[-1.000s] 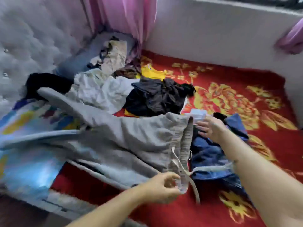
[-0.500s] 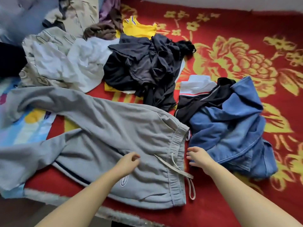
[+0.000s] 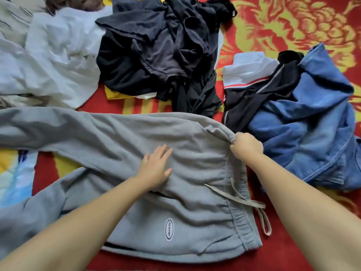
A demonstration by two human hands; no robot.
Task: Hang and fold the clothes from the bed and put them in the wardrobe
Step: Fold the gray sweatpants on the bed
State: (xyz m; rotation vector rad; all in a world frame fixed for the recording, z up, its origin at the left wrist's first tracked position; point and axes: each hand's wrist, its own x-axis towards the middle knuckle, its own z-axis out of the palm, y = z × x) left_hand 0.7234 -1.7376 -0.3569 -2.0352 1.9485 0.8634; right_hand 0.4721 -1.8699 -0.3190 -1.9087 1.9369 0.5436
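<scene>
One pair of grey fleece sweatpants (image 3: 136,145) lies spread across the red and gold floral bedcover (image 3: 283,26). Your left hand (image 3: 156,169) presses flat on them, fingers straight; your right hand (image 3: 246,146) pinches the waistband corner. At 3 o'clock: blue denim garment (image 3: 312,137).

I see grey sweatpants (image 3: 136,137) spread flat across the near bed (image 3: 293,26), waistband to the right, legs running off left, a white oval logo near the front hip and a drawstring trailing right; my left hand (image 3: 156,169) lies flat on them and my right hand (image 3: 246,144) grips the far waistband corner; beyond lie a dark pile (image 3: 160,51) at centre, white clothes (image 3: 48,61) far left, and a blue denim heap (image 3: 312,122) on the right.
</scene>
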